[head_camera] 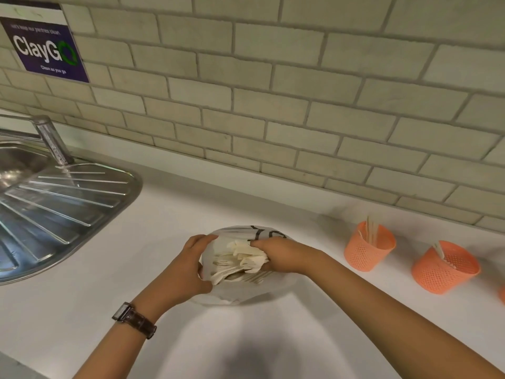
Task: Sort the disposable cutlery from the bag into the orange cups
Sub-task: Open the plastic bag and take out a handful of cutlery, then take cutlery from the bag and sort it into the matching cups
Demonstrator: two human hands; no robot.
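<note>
A third orange cup [502, 294] is cut off by the right edge, only a sliver showing. The sink [16, 170] runs off the left edge. The right hand [281, 255] buries its fingertips in pale cutlery [246, 255], perhaps forks; the bag [237, 233] hides the handles.

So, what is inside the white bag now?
Pale disposable cutlery, some gripped by the right hand; the left hand holds the bag open. Anything deeper is hidden under the pile.
</note>
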